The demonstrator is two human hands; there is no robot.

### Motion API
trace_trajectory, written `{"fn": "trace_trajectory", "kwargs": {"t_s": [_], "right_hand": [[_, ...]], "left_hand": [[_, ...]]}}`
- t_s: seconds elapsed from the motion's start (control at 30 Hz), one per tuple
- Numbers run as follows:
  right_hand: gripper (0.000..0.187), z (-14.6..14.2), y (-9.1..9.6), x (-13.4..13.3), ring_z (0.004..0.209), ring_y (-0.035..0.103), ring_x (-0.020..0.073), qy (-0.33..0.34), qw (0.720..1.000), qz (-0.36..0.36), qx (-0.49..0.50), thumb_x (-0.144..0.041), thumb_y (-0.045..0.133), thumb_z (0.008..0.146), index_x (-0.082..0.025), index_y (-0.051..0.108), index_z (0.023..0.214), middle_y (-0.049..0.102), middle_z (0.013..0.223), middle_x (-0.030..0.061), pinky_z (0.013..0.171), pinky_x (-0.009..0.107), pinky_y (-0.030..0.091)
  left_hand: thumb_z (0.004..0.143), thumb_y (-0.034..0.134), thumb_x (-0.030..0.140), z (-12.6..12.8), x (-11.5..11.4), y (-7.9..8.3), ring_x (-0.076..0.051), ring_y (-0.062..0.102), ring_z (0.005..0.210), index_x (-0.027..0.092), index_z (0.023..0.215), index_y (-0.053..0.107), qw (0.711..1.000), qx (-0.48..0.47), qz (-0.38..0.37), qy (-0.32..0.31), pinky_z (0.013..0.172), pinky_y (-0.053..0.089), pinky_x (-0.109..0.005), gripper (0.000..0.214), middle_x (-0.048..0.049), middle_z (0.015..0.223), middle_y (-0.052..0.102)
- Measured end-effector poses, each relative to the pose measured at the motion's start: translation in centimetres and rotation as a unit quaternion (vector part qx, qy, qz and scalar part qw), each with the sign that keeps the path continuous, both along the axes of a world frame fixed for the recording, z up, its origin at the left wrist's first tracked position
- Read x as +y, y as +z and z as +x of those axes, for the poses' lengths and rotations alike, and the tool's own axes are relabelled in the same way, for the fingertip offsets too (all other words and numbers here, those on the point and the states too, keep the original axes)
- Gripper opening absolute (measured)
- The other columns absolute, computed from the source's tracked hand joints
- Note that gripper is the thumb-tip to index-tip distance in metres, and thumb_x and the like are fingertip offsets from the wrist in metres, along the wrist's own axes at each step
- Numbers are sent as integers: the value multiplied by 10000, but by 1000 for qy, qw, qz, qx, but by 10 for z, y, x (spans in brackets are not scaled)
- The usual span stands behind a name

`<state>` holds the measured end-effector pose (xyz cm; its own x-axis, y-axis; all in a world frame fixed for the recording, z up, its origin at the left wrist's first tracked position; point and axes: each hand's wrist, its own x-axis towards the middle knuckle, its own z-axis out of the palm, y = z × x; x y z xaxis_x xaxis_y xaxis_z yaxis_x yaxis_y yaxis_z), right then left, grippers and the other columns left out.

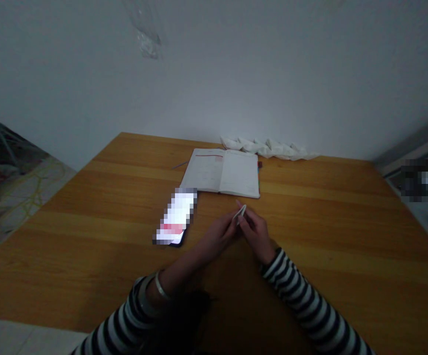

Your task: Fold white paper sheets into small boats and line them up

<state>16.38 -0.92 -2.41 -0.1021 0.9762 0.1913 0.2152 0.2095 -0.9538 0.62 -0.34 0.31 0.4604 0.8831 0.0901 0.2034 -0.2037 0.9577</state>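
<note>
Just in front of an open notebook [240,172], my two hands meet above the wooden table. Between them is a small folded piece of white paper [242,211], standing up in a narrow peak. My left hand [225,226] pinches it from the left, with most of the fingers hidden behind the paper. From the right, my right hand [255,228] is closed on the same paper, its thumb lying against the near side. Left of my hands lies a phone [177,217] with a bright, blurred-out screen.
A strip of folded white paper [269,148] lies along the table's back edge by the wall. Clear plastic [148,44] is fixed to the wall. The wooden table [332,217] ends at the floor on the left; blurred items lie beyond its right edge.
</note>
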Motion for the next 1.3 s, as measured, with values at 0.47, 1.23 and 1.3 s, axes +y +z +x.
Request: {"fn": "trace_trajectory", "kwargs": {"t_s": [0.47,1.23,1.3], "right_hand": [[475,-8,-2,-12,922,744,212,-62,983,146,-93,-91,498,863,-283,711,1242,778,1086,45,799,344,608],[440,-11,1,2,619,683,178,-13,974,-112,198,-335,772,764,-253,497,1097,729,748,-16,559,265,519],[420,-10,0,2,587,675,180,-11,976,-118,183,-331,755,773,-249,488,1086,725,717,-16,530,261,502]], "left_hand": [[834,524,129,1,-6,-8,-217,694,782,169,997,756,992,46,20,112,779,544,-329,287,-56,860,772],[785,780,388,-6,5,-6,-242,748,772,138,1198,698,967,-102,-134,190,714,578,-334,489,-100,872,802],[804,758,390,-10,7,-6,-242,745,777,143,1169,714,976,-74,-121,166,709,572,-325,443,-93,866,802]]}}
